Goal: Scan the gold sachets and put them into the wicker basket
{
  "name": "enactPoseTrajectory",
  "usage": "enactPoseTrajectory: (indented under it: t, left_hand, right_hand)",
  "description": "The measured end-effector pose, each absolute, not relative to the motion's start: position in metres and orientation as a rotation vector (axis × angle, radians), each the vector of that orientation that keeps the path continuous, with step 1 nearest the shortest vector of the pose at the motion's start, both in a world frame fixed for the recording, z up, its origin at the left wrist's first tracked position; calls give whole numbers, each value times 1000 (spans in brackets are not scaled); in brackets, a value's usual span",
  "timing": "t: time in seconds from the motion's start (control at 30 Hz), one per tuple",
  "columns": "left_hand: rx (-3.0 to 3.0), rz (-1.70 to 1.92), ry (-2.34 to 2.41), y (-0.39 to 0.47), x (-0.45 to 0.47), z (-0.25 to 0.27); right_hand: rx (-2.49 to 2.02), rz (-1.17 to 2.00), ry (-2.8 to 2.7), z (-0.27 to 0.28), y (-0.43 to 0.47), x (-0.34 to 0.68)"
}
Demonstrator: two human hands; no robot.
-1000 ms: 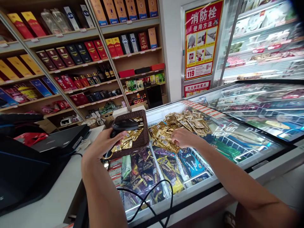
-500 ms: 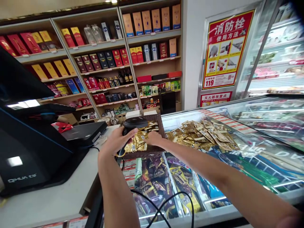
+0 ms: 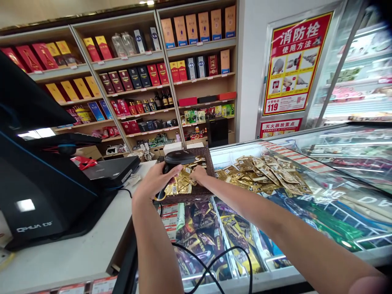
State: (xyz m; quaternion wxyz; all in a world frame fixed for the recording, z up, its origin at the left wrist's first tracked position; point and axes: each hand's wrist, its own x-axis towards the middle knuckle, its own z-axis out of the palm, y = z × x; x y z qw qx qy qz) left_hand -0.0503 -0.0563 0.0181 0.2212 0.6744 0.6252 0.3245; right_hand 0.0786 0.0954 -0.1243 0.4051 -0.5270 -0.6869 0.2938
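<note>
Dark terminal (image 3: 52, 196): stands at far left, a screen-like panel above it and a blue line along its edge.
Pale surface (image 3: 82, 255): carries the terminal; near it, beyond the terminal's base, sits a flat black case (image 3: 110, 171) with a red item (image 3: 87, 162) just beside it.
Wall shelves (image 3: 119, 73): run behind, filled with boxes and bottles in red, yellow, blue and orange.
Left hand (image 3: 157, 179): grip wrapped around the handle of a black scanner (image 3: 181, 156), thumb along the near side, scanner head over the basket's left part.
Woven basket (image 3: 186, 199): brown, beyond the left forearm, holding gold packets (image 3: 180, 185) in a loose heap.
Right hand (image 3: 199, 174): inside the basket's right part, fingers down at the gold packets; whether its grip is clenched on one or released, I cannot tell.
Black cable (image 3: 207, 268): crosses itself in front, above the freezer (image 3: 275, 277), whose bags of wrapped goods show through the glass.
Gold pile (image 3: 266, 173): more such packets, spread on the freezer top just right of the basket.
Red poster (image 3: 298, 63): framed on the wall, number 119 at its foot.
Lit display (image 3: 352, 85): stocked white shelves at far right.
</note>
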Motion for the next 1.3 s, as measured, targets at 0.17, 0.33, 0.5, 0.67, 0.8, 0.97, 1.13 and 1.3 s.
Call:
enactPoseTrajectory:
  t: [0.17, 0.33, 0.5, 0.67, 0.8, 0.97, 1.13, 1.3]
  left_hand:
    - [1929, 818, 1697, -58, -38, 24]
    - [2030, 751, 1611, -54, -26, 25]
    - [2136, 566, 1457, -50, -12, 26]
    - [2202, 379, 1407, -47, 6, 26]
    - [2199, 293, 1384, -43, 17, 24]
    - [2186, 255, 1419, -42, 24, 23]
    - [2192, 264, 1399, -39, 21, 21]
    - [2174, 243, 1436, -41, 25, 23]
  right_hand:
    - [-1248, 878, -1367, -107, 88, 138]
    - [-883, 1021, -873, -122, 54, 229]
    - [-923, 1071, -940, -134, 41, 272]
    - [-941, 1175, -1060, -129, 45, 281]
    - [-964, 1218, -1042, -124, 42, 286]
    - [-1003, 1184, -1052, -121, 42, 290]
    - [-972, 1174, -1085, -120, 41, 291]
    - [-1034, 1097, -1128, -124, 42, 291]
